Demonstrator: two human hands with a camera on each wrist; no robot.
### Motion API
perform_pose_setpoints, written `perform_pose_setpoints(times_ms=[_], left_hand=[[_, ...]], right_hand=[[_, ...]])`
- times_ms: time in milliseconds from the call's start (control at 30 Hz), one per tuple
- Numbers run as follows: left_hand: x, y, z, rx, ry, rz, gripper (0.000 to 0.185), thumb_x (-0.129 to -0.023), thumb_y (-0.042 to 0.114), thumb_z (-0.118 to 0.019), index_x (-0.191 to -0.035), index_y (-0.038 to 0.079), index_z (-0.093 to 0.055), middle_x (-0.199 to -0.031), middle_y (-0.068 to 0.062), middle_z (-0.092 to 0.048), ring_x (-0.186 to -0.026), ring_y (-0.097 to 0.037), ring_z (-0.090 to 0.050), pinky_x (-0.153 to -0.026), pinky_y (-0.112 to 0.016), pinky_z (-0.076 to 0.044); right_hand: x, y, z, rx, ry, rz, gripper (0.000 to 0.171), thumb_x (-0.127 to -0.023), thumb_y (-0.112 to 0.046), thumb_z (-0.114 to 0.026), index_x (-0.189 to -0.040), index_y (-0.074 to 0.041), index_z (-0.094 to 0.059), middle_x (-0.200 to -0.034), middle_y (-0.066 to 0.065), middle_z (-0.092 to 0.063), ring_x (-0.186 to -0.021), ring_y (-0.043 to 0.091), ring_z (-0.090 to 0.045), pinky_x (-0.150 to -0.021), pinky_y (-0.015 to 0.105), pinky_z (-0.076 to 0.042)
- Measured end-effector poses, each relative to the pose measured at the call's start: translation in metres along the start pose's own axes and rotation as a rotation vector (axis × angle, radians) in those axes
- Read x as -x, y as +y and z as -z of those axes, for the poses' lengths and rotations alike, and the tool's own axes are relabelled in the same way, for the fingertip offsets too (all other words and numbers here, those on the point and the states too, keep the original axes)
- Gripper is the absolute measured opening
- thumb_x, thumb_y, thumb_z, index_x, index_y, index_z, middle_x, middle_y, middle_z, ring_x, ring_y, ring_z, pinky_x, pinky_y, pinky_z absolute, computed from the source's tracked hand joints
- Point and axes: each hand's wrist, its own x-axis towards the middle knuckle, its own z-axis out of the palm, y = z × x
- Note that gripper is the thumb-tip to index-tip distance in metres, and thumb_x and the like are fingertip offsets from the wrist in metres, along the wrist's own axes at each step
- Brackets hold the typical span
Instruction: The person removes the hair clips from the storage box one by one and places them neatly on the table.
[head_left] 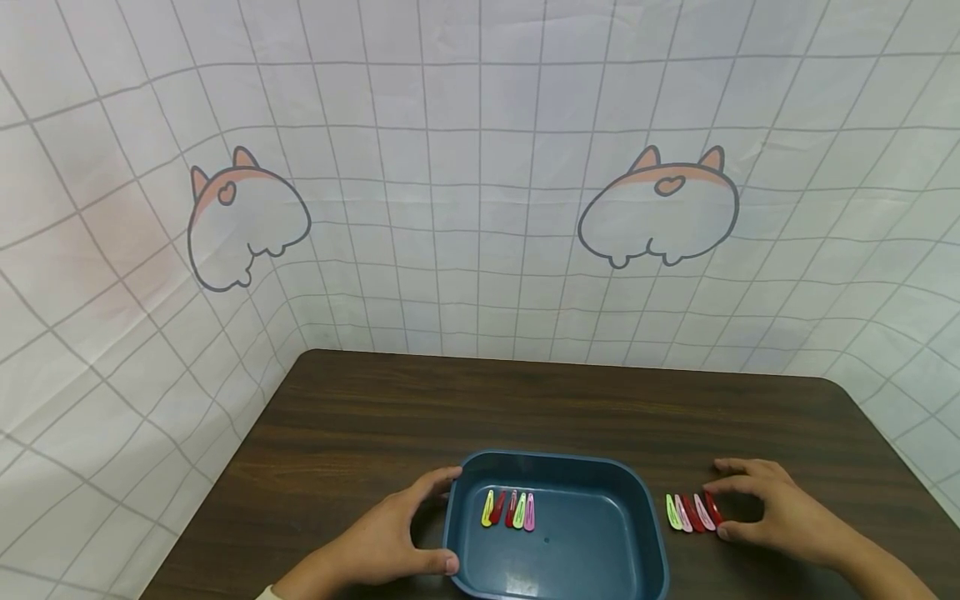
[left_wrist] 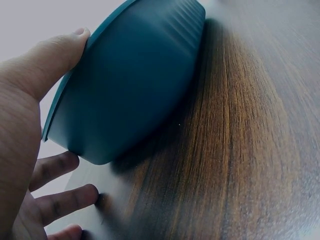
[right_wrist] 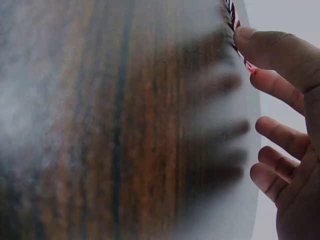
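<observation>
A blue plastic tray (head_left: 570,567) sits on the table, with several hair clips (head_left: 520,511) in yellow, red, green and pink lined up inside it. My left hand (head_left: 382,533) holds the tray's left side, thumb over the rim and fingers near its far corner; the left wrist view shows the thumb (left_wrist: 62,55) on the rim. Right of the tray lies a row of snap hair clips (head_left: 686,512) in green, pink and red. At that row's right end, my right hand (head_left: 780,508) pinches a red hair clip (head_left: 713,507) between thumb and index finger, the other fingers spread.
The dark wood-grain table (head_left: 450,400) runs back to a white gridded cloth (head_left: 480,208) printed with cartoon animal rears. The cloth also hangs along the left and right sides.
</observation>
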Motion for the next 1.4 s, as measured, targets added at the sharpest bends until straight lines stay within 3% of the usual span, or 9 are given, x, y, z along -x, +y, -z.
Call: perform_pose_setpoints(times_ms=[267, 500, 667, 1000, 1267, 1400], left_hand=[[-0.001, -0.001, 0.000, 0.003, 0.002, -0.006, 0.096, -0.081, 0.055, -0.083, -0.159, 0.037, -0.029, -0.150, 0.001, -0.051, -0.132, -0.029, -0.053, -0.106, -0.070, -0.035], [-0.002, -0.003, -0.001, 0.008, 0.005, -0.010, 0.097, -0.081, 0.057, -0.082, -0.159, 0.035, -0.028, -0.151, 0.003, -0.050, -0.133, -0.028, -0.052, -0.108, -0.070, -0.033], [-0.002, -0.003, -0.001, 0.008, 0.003, -0.015, 0.097, -0.081, 0.056, -0.082, -0.159, 0.035, -0.028, -0.151, 0.004, -0.049, -0.134, -0.027, -0.052, -0.108, -0.069, -0.033], [-0.002, -0.004, -0.001, 0.007, 0.002, -0.019, 0.097, -0.081, 0.056, -0.082, -0.159, 0.036, -0.028, -0.151, 0.003, -0.049, -0.134, -0.027, -0.052, -0.108, -0.069, -0.033], [-0.001, -0.003, -0.001, 0.006, 0.000, -0.008, 0.096, -0.081, 0.055, -0.083, -0.158, 0.036, -0.029, -0.151, 0.003, -0.050, -0.133, -0.028, -0.052, -0.108, -0.070, -0.032], [-0.001, -0.003, -0.002, 0.009, -0.001, -0.010, 0.095, -0.082, 0.054, -0.083, -0.158, 0.036, -0.029, -0.151, 0.002, -0.050, -0.133, -0.028, -0.052, -0.107, -0.071, -0.033]], right_hand=[[-0.001, 0.003, -0.002, 0.015, 0.020, 0.014, 0.046, -0.075, -0.040, -0.091, -0.114, -0.022, -0.077, -0.138, 0.019, -0.056, -0.126, 0.044, -0.042, -0.089, 0.070, -0.043], [-0.001, 0.001, 0.000, 0.022, -0.005, -0.011, 0.049, -0.076, -0.044, -0.090, -0.118, -0.023, -0.075, -0.140, 0.019, -0.055, -0.126, 0.046, -0.040, -0.088, 0.074, -0.042], [-0.003, -0.003, 0.007, 0.023, 0.033, 0.008, 0.051, -0.077, -0.043, -0.089, -0.120, -0.020, -0.073, -0.139, 0.019, -0.056, -0.126, 0.045, -0.042, -0.087, 0.074, -0.043], [-0.013, -0.029, 0.016, 0.025, 0.136, 0.048, 0.054, -0.084, -0.039, -0.086, -0.127, -0.012, -0.069, -0.135, 0.013, -0.060, -0.124, 0.041, -0.049, -0.090, 0.066, -0.044], [-0.021, -0.053, 0.017, 0.008, 0.115, 0.025, 0.062, -0.088, -0.047, -0.080, -0.136, -0.010, -0.063, -0.133, 0.011, -0.063, -0.121, 0.041, -0.057, -0.091, 0.066, -0.048], [-0.025, -0.067, 0.016, 0.018, 0.120, 0.021, 0.064, -0.090, -0.049, -0.077, -0.138, -0.010, -0.062, -0.133, 0.005, -0.064, -0.118, 0.034, -0.061, -0.089, 0.056, -0.053]])
